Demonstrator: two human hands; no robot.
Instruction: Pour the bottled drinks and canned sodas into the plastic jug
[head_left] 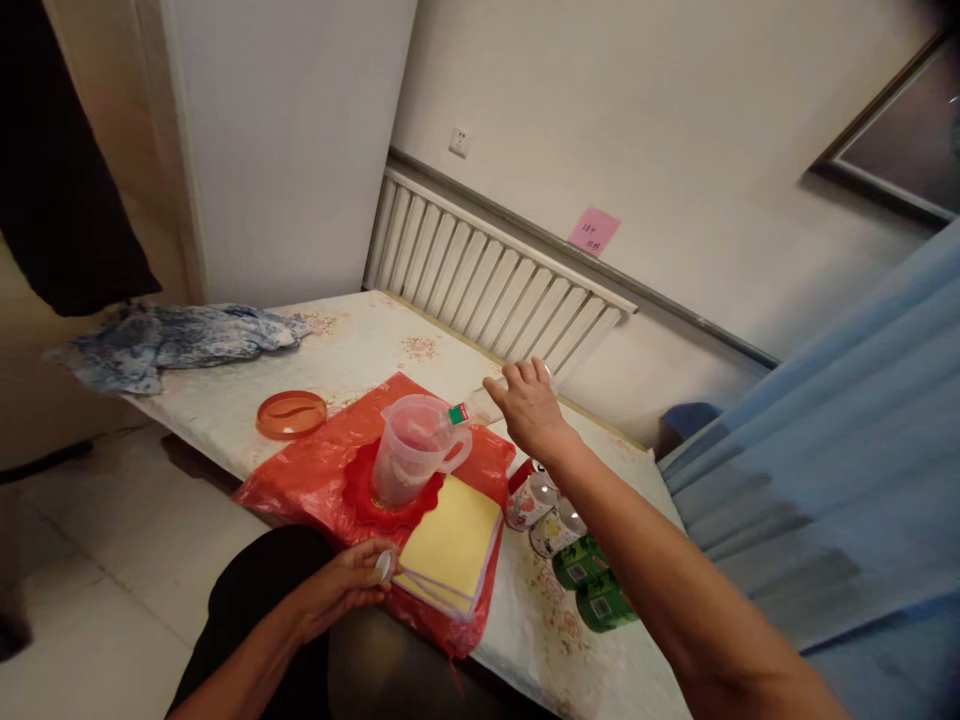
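Note:
My right hand (529, 405) grips a clear bottle (486, 402) by its base end and holds it tilted. The bottle's neck, with a green and red label, points down into the mouth of a translucent pitcher (405, 450). That pitcher stands upright in a red scalloped dish (358, 490), its handle to the right. Between the fingertips of my left hand (351, 580) is a small white bottle cap (384, 566), near the table edge. Beside it lie folded yellow cloths (454, 540) on a red plastic bag (300, 480).
Several drink cans, including a green can (604, 602), stand right of the bag, under my right forearm. An orange lid (291, 414) and a crumpled blue-white cloth (202, 345) lie left on the table (352, 330). A radiator (495, 280) runs behind; a blue curtain (840, 460) hangs right.

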